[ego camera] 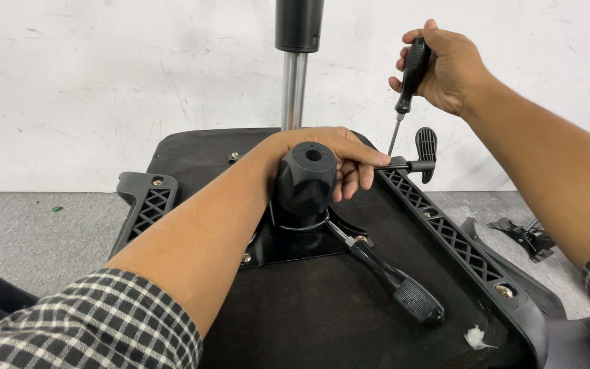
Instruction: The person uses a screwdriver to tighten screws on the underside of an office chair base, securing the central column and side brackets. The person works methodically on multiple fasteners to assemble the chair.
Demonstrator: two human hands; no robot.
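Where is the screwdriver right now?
In the head view the screwdriver is at upper right, gripped by the right hand, its tip pointing down toward the black lever that the left hand touches.

Upturned black chair seat at centre frame, left hand gripping its lever, right hand upper right clasping a screwdriver, second screwdriver lying lower right.
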